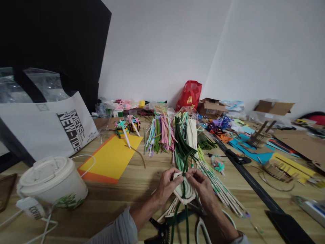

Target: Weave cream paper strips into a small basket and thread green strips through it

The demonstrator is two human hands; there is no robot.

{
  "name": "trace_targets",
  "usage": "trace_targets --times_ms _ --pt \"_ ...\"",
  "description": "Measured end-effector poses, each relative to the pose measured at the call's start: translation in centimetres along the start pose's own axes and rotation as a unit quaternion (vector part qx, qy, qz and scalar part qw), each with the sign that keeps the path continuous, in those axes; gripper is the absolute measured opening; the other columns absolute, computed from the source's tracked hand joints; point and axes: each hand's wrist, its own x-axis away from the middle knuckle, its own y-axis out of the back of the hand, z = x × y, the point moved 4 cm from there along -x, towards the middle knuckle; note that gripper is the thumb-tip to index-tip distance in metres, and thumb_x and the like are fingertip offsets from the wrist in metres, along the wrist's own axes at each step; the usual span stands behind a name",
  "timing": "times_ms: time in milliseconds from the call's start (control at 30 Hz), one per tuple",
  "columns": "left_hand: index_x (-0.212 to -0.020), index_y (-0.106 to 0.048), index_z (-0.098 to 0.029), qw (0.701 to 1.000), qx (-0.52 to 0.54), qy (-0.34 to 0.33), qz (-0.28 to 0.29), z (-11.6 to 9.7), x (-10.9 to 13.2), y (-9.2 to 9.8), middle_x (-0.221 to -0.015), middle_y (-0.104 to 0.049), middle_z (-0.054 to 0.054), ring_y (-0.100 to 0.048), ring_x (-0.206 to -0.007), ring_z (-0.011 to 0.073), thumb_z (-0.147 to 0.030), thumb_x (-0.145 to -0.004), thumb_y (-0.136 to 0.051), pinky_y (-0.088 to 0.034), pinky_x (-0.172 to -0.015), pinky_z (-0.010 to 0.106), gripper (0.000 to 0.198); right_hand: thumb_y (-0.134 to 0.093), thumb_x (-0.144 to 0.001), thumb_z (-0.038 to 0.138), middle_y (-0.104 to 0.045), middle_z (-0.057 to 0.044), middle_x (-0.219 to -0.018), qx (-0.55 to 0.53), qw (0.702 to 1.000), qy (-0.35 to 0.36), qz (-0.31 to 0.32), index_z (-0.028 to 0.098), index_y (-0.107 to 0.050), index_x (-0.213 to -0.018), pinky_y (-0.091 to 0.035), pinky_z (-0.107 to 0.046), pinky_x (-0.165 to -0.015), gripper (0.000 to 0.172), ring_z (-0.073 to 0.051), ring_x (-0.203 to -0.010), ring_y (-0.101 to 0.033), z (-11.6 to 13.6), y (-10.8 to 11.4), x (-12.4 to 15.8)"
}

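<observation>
Low in the middle, a small white coiled piece (pixel 189 190) with a pale angular rim is held over the table. My left hand (pixel 166 185) is closed on its left edge, thumb lying across the front. A dark green pipe-cleaner-like strip (pixel 187 220) runs over the coil, its two lower lengths hanging down. My right hand (pixel 203 187) pinches at the strip near the coil's upper right edge; the fingertips partly hide the contact. Beneath my hands lie white-handled scissors (pixel 200 230), a black tool (pixel 159 234) and several pale sticks (pixel 170 210).
Bundles of coloured strips (pixel 162 134) and dark green strips (pixel 180 140) lie ahead. Yellow paper (pixel 114 157), a lidded white bucket (pixel 53 184) and a white bag (pixel 43 128) are left. A long black bar (pixel 251 181), wooden-stick baskets (pixel 279 172) and cardboard (pixel 299 142) occupy the right.
</observation>
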Motion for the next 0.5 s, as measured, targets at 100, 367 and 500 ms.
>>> trace_targets --times_ms 100,367,500 --pt "-0.077 -0.061 -0.015 1.0 0.02 0.014 0.008 0.1 0.0 -0.1 -0.068 -0.054 -0.003 -0.044 -0.061 0.0107 -0.034 -0.067 -0.074 -0.035 -0.06 0.022 0.025 -0.08 -0.066 0.047 -0.061 -0.002 -0.076 0.014 0.998 0.037 -0.039 0.022 -0.063 -0.086 -0.046 -0.028 -0.062 0.037 -0.018 -0.07 -0.056 0.4 0.6 -0.1" --pt "-0.081 -0.063 -0.016 0.998 0.034 0.052 0.019 -0.3 1.5 -1.6 -0.069 -0.055 -0.003 -0.046 -0.064 0.0119 -0.029 -0.068 -0.072 -0.036 -0.062 0.022 0.021 -0.059 -0.087 0.039 -0.061 -0.01 -0.113 0.208 0.951 0.218 -0.064 0.026 -0.059 -0.124 -0.05 -0.037 -0.08 0.04 -0.025 -0.098 -0.059 1.6 3.0 -0.7" --pt "-0.08 -0.064 -0.016 0.995 0.031 0.077 0.052 0.2 2.1 -2.5 -0.067 -0.053 -0.003 -0.044 -0.062 0.011 -0.032 -0.067 -0.075 -0.033 -0.06 0.021 0.023 -0.053 -0.091 0.03 -0.061 -0.011 -0.107 0.35 0.888 0.295 -0.047 0.026 -0.066 -0.116 -0.048 -0.042 -0.086 0.029 -0.026 -0.098 -0.059 2.0 3.6 -1.0"
